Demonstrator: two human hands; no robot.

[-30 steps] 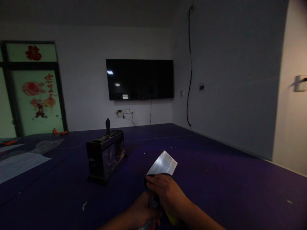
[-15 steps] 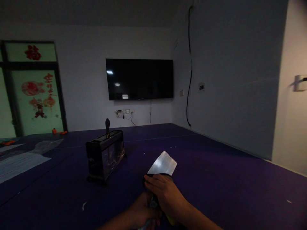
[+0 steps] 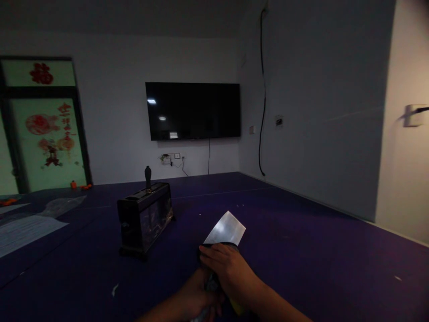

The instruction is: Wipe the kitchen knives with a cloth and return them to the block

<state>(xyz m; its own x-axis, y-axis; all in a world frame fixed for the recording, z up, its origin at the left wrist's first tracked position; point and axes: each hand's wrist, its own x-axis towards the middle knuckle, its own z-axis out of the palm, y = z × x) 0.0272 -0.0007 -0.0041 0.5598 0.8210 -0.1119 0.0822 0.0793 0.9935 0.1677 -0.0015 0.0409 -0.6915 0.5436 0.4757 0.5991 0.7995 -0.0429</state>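
Note:
A broad, shiny metal blade (image 3: 225, 229) with a straight slanted end points up and away from me at the bottom centre. Its base runs into a black part (image 3: 203, 251) under my right hand (image 3: 225, 264), whose fingers lie closed over it. Just below and to the left, my left hand (image 3: 201, 293) is closed around a dark, grey-blue piece (image 3: 212, 283); whether this is joined to the blade I cannot tell. Something yellow (image 3: 236, 307) shows beneath my right wrist. Left of my hands stands a black slotted box (image 3: 144, 219) with a dark handle (image 3: 148, 175) sticking up from its top.
The purple table top (image 3: 301, 259) carries a few small white scraps. White paper (image 3: 30, 232), clear plastic (image 3: 63, 205) and small orange things (image 3: 73, 184) lie at the left. Beyond, a television (image 3: 194, 112) hangs on the wall, and a black cable (image 3: 262, 134) dangles at the right.
The whole scene has shifted slightly left in view as my head turns a little. Both hands keep their hold, and the blade stays at nearly the same angle.

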